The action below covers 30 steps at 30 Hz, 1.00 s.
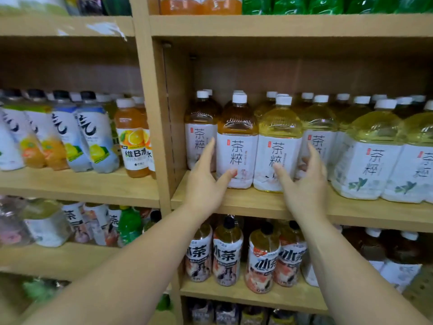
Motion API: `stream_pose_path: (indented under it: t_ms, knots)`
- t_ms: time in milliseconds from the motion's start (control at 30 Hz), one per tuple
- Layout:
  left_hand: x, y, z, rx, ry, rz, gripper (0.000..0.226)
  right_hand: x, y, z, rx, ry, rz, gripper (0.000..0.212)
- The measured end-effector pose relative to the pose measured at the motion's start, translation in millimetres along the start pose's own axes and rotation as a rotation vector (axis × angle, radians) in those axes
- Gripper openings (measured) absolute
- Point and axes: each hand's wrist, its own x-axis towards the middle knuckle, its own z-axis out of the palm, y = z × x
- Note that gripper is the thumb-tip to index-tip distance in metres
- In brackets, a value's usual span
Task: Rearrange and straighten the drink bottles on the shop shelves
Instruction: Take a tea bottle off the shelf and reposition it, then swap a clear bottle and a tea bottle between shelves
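Observation:
Large white-capped tea bottles with white labels stand in rows on the middle wooden shelf [257,202]. My left hand [206,184] reaches to the amber tea bottle [237,139] at the front. Its thumb touches the lower label and its straight fingers lie along the bottle's left side, in front of another amber bottle [200,127]. My right hand [304,186] is at the pale yellow tea bottle [278,141] beside it. That thumb rests on the label front and the fingers curl round the bottle's right side. More yellow bottles [372,148] fill the row to the right.
An upright wooden post [154,113] divides the shelving. Left of it stand slim drink bottles [93,137] and orange vitamin drinks [132,139]. Below my arms, smaller black-capped tea bottles [227,252] line the lower shelf. Orange and green drinks sit on the top shelf [281,24].

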Motion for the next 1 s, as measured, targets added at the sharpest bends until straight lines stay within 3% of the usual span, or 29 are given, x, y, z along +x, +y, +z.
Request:
stream_pose_path:
  t_ms: [133,233,333,600,800,1000]
  knots:
    - [-49,-22,-44,0.038,0.091,0.083,0.053,-54,-19,17,0.107,0.138,-0.126,0.065]
    - [-84,-55,-98,0.122,0.216,0.088,0.024,-109,-40,47,0.202,0.043,-0.175,0.052]
    - [-104,-102,-157,0.188,0.328,0.008,0.014,-155,-64,87,0.24,-0.151,-0.168,0.045]
    - [-131,-259,-307,0.312,0.368,-0.387,0.031,-235,-128,228,0.174,-0.724,-0.137,0.037]
    - [-101,-339,-418,0.381,0.285,-0.429,0.044,-284,-190,357,0.137,-0.871,0.046,0.033]
    - [-45,-381,-483,0.501,0.039,-0.435,0.074,-301,-236,455,0.035,-0.892,0.119,0.052]
